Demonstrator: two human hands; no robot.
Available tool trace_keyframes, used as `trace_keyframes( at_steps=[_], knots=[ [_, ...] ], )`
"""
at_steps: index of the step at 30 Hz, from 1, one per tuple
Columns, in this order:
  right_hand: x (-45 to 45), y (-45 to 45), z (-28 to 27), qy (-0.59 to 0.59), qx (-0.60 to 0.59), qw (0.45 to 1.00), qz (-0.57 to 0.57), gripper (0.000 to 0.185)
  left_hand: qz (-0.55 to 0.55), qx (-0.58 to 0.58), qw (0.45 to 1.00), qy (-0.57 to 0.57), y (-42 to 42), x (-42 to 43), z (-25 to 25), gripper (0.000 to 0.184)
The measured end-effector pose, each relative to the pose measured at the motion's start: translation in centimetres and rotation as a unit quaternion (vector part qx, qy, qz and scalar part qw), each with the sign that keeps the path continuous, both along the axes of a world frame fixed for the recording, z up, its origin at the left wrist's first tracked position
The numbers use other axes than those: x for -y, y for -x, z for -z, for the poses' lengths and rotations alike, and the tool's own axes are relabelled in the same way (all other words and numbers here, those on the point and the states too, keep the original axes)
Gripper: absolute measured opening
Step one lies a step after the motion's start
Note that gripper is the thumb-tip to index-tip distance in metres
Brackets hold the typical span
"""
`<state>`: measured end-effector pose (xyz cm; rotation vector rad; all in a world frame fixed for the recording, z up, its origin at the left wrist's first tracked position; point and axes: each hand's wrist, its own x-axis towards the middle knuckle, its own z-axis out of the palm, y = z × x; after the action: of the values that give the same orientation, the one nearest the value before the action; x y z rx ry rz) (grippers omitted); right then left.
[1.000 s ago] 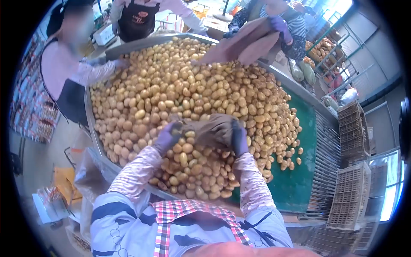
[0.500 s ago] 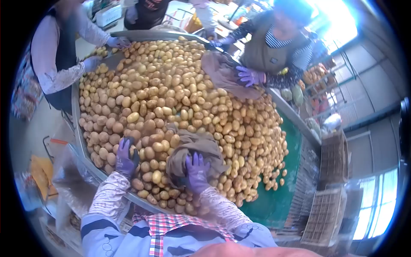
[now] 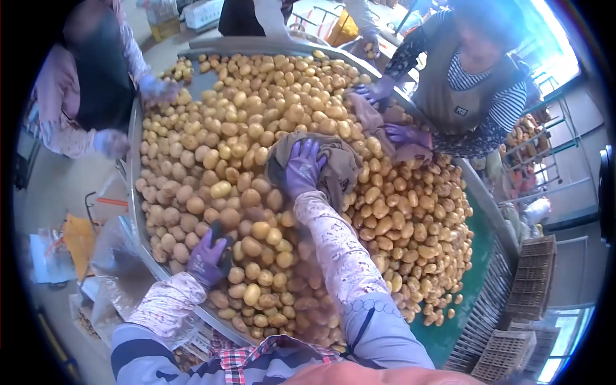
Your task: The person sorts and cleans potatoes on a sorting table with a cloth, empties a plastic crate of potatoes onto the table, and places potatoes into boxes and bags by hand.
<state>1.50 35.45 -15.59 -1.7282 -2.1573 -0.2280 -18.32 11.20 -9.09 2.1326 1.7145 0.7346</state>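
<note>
A large heap of potatoes (image 3: pixel 250 154) fills a metal-sided table in front of me. My right hand (image 3: pixel 303 168), in a purple glove, reaches out over the middle of the heap and holds a bunched brown cloth (image 3: pixel 340 168) against the potatoes. Its fingers lie across the top of the cloth. At the near left side, my left hand (image 3: pixel 208 258), gloved alike, rests on potatoes close to the table's edge. Thumb and fingers are apart there, with no potato gripped that I can see.
Across the heap, a co-worker (image 3: pixel 471 96) has both gloved hands at another brown cloth (image 3: pixel 401 138). A second person (image 3: pixel 96 83) works at the left. The metal rim (image 3: pixel 138 224) borders the table. Wicker crates (image 3: pixel 529 276) stand at the right beside the green surface (image 3: pixel 443 321).
My right hand has pushed the cloth forward, farther from me. My left hand has shifted slightly on the potatoes. The co-worker across now has both hands at the other cloth.
</note>
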Motion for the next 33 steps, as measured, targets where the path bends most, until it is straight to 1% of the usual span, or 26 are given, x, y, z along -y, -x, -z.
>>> trace_keyframes(
  at_steps=[3,4,5,6,8,9,10,11,12,15,16,18,19,20,21,22,23,24,25,26,27,28,29,30,32,33],
  knots=[
    [1.4,0.1,-1.2,0.084,-0.017,0.996,-0.017,0.036,0.003,-0.012,1.0,-0.025,0.1,0.1,0.5,0.031],
    [3.6,-0.3,-1.9,0.042,-0.02,0.998,-0.031,0.03,0.006,-0.015,0.999,-0.035,0.2,0.1,0.5,0.031],
    [5.4,-1.4,-2.8,0.091,-0.036,0.994,-0.048,0.029,0.006,-0.012,0.999,-0.045,-0.2,0.4,0.5,0.031],
    [7.1,-2.5,-4.5,0.139,-0.049,0.987,-0.067,0.029,0.002,-0.009,1.0,-0.024,-1.2,0.3,-2.9,0.033],
    [10.7,-5.5,-7.5,0.172,-0.096,0.976,-0.091,0.027,-0.035,0.017,0.999,0.016,-1.2,0.6,-1.9,0.034],
    [12.6,-7.0,-8.4,0.19,-0.119,0.969,-0.104,0.027,-0.02,-0.002,1.0,-0.017,-0.8,0.7,-0.8,0.034],
    [14.7,-8.2,-8.6,0.272,-0.329,0.902,-0.065,0.028,-0.018,-0.013,0.999,-0.033,-0.5,0.8,-0.1,0.034],
    [16.7,-9.4,-8.7,0.336,-0.522,0.784,-0.024,0.029,-0.014,-0.012,0.999,-0.027,-0.4,1.1,0.5,0.034],
    [18.7,-11.1,-9.9,0.266,-0.423,0.862,-0.083,0.027,-0.011,-0.011,1.0,-0.024,-0.2,1.0,0.8,0.034],
    [23.6,-14.8,-15.6,0.27,-0.588,0.76,-0.066,0.021,-0.034,-0.034,0.999,-0.012,0.0,1.2,1.9,0.035],
    [24.3,-18.6,-13.7,0.252,-0.636,0.73,0.003,0.025,-0.021,-0.039,0.999,-0.006,0.2,1.1,1.8,0.036],
    [25.7,-26.2,-10.0,0.182,-0.728,0.647,0.134,0.037,-0.003,-0.005,1.0,-0.008,0.3,1.0,1.2,0.035],
    [24.6,-24.0,-16.7,0.157,-0.73,0.652,0.133,0.042,-0.001,0.007,1.0,0.006,0.1,0.9,0.4,0.035],
    [23.9,-24.3,-19.2,0.095,-0.801,0.585,0.083,0.044,-0.013,-0.028,1.0,0.003,0.4,1.1,1.8,0.033],
    [23.2,-25.4,-19.7,0.034,-0.812,0.581,0.034,0.045,-0.01,-0.022,1.0,0.011,0.4,1.2,1.7,0.034],
    [21.8,-25.3,-20.2,-0.034,-0.762,0.646,0.035,0.043,-0.005,-0.018,1.0,0.015,0.4,0.9,1.2,0.034],
    [20.7,-26.2,-18.4,-0.003,-0.6,0.798,0.061,0.041,0.002,-0.01,1.0,0.009,0.5,0.8,1.1,0.034],
    [19.2,-27.9,-14.9,0.029,-0.408,0.909,0.084,0.04,0.01,-0.002,1.0,0.003,0.5,0.8,1.1,0.033],
    [17.5,-27.3,-12.1,0.073,-0.289,0.937,0.183,0.046,0.017,-0.013,1.0,-0.001,0.7,0.7,1.3,0.033],
    [15.8,-26.8,-9.3,0.133,-0.136,0.943,0.275,0.055,0.019,0.006,1.0,-0.001,0.5,0.6,1.2,0.033],
    [14.1,-26.2,-6.6,0.198,0.005,0.92,0.338,0.067,0.023,-0.003,1.0,-0.022,0.6,0.5,1.7,0.033],
    [13.4,-29.0,0.3,0.123,-0.067,0.941,0.309,0.071,0.027,-0.012,0.999,-0.041,0.7,0.4,2.2,0.033],
    [11.7,-28.7,1.3,0.091,-0.059,0.95,0.294,0.074,0.044,-0.015,0.999,-0.025,0.7,0.3,1.4,0.037],
    [10.3,-28.1,2.0,0.066,-0.049,0.955,0.284,0.077,0.045,-0.047,0.998,-0.026,0.8,0.4,1.7,0.039],
    [8.5,-24.0,-2.3,0.052,0.038,0.951,0.302,0.057,0.047,-0.022,0.999,-0.015,0.7,0.2,1.4,0.034],
    [7.2,-22.1,-4.2,0.089,0.042,0.952,0.289,0.054,0.05,-0.023,0.998,-0.01,0.8,0.5,1.4,0.034]
  ],
)
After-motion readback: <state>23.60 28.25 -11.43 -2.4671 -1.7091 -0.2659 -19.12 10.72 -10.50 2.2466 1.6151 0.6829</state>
